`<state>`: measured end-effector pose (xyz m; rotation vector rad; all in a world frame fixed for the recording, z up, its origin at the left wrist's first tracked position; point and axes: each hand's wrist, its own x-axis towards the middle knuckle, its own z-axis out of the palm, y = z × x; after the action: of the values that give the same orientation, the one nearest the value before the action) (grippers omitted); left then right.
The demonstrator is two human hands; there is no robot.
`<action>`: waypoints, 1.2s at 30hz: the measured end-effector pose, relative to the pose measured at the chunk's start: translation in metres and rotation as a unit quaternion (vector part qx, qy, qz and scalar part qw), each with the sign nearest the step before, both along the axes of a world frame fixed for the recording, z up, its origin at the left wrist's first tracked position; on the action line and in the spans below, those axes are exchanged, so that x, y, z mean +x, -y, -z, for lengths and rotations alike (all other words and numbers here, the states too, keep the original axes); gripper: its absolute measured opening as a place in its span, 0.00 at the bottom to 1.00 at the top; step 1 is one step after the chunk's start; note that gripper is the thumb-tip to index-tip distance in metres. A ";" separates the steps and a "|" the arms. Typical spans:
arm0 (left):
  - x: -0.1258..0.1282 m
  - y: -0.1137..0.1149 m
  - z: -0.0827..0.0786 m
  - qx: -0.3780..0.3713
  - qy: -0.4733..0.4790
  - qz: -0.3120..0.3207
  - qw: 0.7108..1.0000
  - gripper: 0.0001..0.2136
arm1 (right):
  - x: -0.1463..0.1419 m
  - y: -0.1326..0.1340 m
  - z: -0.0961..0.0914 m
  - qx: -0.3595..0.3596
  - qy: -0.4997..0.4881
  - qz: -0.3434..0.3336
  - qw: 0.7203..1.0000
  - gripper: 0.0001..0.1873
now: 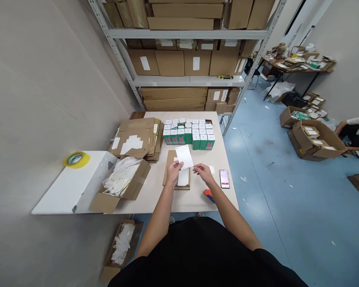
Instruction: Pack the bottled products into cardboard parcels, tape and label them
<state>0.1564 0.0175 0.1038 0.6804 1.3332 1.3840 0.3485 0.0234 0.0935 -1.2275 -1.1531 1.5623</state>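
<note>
My left hand (173,172) pinches a white sheet (184,155) by its lower left part and holds it above the table. The fingers of my right hand (201,170) are pinched together at the sheet's lower right corner. Under the sheet lies a flat brown cardboard piece (169,163) with a white label (183,177) on it, partly covered by my left hand and the sheet. An orange and blue tool (208,194) rests beside my right forearm. A small white paper (212,169) lies just past my right hand.
Green and white boxes (188,135) stand in rows behind. A phone (224,179) lies right. Flattened cardboard (134,133), an open carton of white scraps (140,179) and yellow tape (77,159) are left. A loaded shelf (185,35) rises behind; another person (356,131) is far right.
</note>
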 end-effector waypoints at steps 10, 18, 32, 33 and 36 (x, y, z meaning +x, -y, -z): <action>-0.001 0.005 -0.012 0.010 0.003 0.000 1.000 0.24 | -0.012 0.003 -0.007 0.009 -0.015 0.044 0.999 0.12; 0.002 0.003 -0.009 0.011 0.005 0.002 1.000 0.24 | -0.013 0.000 -0.005 0.005 -0.019 0.043 0.999 0.10; 0.003 0.002 0.006 -0.028 -0.074 -0.054 0.995 0.30 | -0.011 -0.003 -0.008 0.048 -0.035 0.010 0.998 0.14; 0.004 0.004 0.005 -0.017 -0.100 -0.060 0.993 0.30 | -0.011 -0.002 -0.009 0.054 -0.037 0.007 0.998 0.15; 0.010 0.010 -0.007 0.045 -0.143 0.014 0.989 0.20 | -0.010 -0.002 -0.012 0.068 -0.036 -0.003 0.997 0.17</action>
<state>0.1664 0.0079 0.1103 0.9860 1.4833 1.3665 0.3381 0.0252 0.1052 -1.0699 -1.1970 1.4949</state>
